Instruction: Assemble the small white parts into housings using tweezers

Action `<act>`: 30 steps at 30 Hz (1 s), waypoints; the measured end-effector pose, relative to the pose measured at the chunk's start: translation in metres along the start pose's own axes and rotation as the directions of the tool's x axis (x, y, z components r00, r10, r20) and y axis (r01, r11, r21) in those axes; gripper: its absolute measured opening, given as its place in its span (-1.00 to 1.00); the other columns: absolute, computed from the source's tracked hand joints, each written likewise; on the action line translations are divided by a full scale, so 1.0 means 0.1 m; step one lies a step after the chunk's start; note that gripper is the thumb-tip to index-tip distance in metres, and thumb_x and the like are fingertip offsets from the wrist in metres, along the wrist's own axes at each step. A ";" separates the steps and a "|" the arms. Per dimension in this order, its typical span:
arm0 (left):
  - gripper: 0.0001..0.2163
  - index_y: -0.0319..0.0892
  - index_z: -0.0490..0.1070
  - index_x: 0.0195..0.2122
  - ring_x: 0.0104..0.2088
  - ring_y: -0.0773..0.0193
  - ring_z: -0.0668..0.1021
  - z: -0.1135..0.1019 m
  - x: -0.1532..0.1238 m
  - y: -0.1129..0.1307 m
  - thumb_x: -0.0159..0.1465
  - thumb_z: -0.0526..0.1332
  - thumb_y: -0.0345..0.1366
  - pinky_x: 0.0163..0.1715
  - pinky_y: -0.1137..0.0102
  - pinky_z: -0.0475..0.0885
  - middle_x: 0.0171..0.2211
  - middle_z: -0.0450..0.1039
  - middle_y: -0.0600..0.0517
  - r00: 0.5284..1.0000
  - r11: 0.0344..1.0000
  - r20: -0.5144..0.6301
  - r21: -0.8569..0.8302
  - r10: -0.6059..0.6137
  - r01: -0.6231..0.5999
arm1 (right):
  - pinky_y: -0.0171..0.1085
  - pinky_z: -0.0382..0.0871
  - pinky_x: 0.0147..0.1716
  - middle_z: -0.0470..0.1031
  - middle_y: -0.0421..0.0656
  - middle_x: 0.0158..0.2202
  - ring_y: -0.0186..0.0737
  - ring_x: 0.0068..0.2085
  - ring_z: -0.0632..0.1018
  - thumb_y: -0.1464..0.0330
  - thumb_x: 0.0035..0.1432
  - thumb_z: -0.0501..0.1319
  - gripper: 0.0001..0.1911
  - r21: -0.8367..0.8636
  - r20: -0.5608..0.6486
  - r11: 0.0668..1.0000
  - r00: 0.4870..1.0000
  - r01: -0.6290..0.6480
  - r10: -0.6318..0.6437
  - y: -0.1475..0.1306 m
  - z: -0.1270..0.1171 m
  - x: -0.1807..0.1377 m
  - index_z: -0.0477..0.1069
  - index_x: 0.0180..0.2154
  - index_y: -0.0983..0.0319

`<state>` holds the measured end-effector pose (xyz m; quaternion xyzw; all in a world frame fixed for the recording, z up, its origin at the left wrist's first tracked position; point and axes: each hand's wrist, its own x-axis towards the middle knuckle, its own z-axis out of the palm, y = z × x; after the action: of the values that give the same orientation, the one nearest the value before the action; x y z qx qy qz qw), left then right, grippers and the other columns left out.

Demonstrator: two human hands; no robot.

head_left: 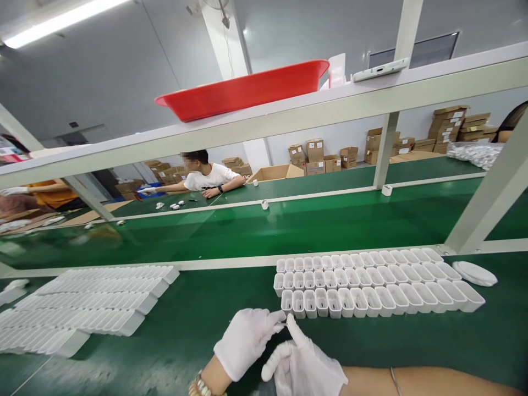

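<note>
My left hand (245, 341) and my right hand (303, 363) wear white gloves and meet over the green mat near the bottom edge. The fingertips of both pinch together around something small and thin that I cannot make out. Just beyond them lie rows of white plastic shells (371, 283), standing side by side with their open ends facing me. A second, larger block of the same white shells (86, 302) lies to the left.
A green conveyor belt (289, 225) runs behind a white frame rail (231, 263). A red tray (243, 91) rests on the upper shelf. A person in a white shirt (206, 179) leans on the far table. Cardboard boxes (315, 157) line the back wall.
</note>
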<state>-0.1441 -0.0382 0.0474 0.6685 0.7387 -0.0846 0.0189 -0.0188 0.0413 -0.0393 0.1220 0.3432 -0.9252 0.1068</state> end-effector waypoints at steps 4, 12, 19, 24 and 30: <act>-0.66 -0.02 0.41 0.08 -0.35 0.08 0.61 0.03 0.00 0.00 0.43 -0.09 -0.24 -0.39 0.30 0.43 -0.35 0.57 -0.01 1.000 0.999 -0.004 -0.031 -0.019 0.019 | -0.34 0.21 -0.64 0.30 -0.14 -0.74 -0.33 -0.70 0.35 -0.38 0.00 -0.44 0.13 -0.007 -0.021 1.000 1.000 -0.015 0.015 -0.02 0.02 0.00 0.50 -0.51 0.41; -0.70 -0.05 0.39 0.08 -0.24 0.12 0.61 0.04 -0.01 -0.02 0.40 -0.01 -0.26 -0.24 0.29 0.47 -0.22 0.58 -0.02 0.996 0.981 -0.032 -0.179 -0.082 0.075 | -0.35 0.18 -0.64 0.28 -0.17 -0.76 -0.35 -0.71 0.32 -0.34 0.09 -0.37 0.05 -0.007 -0.053 1.000 0.999 0.003 -0.004 -0.03 0.07 -0.04 0.49 -0.52 0.38; -0.78 -0.12 0.40 -0.06 -0.21 0.14 0.60 0.03 -0.08 -0.01 0.36 0.03 -0.28 -0.22 0.27 0.46 -0.15 0.54 -0.02 0.990 0.952 -0.041 -0.281 -0.139 0.122 | -0.34 0.18 -0.62 0.27 -0.17 -0.75 -0.34 -0.70 0.31 -0.33 0.10 -0.37 0.04 -0.029 -0.051 1.000 0.999 0.007 -0.009 -0.01 0.05 -0.03 0.49 -0.51 0.38; -0.63 -0.15 0.37 -0.33 -0.41 0.16 0.54 0.12 -0.10 -0.05 0.41 -0.21 -0.29 -0.40 0.28 0.37 -0.37 0.49 -0.03 0.986 0.983 -0.135 -0.164 -0.100 0.077 | -0.34 0.16 -0.61 0.28 -0.16 -0.74 -0.35 -0.69 0.30 -0.36 0.04 -0.39 0.08 -0.027 -0.008 0.999 1.000 0.020 -0.021 0.03 0.01 0.00 0.50 -0.50 0.39; -0.61 -0.12 0.32 -0.37 -0.44 0.08 0.51 0.13 -0.11 -0.03 0.41 -0.25 -0.28 -0.43 0.22 0.31 -0.41 0.49 -0.11 0.976 0.968 -0.168 -0.233 -0.135 0.094 | -0.33 0.21 -0.59 0.28 -0.17 -0.74 -0.35 -0.69 0.32 -0.36 0.04 -0.42 0.08 -0.035 0.007 0.999 1.000 0.001 -0.001 0.01 0.01 0.00 0.49 -0.50 0.38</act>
<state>-0.1475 -0.0517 0.0365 0.6231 0.7795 0.0597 0.0211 -0.0186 0.0395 -0.0391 0.1168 0.3590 -0.9195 0.1095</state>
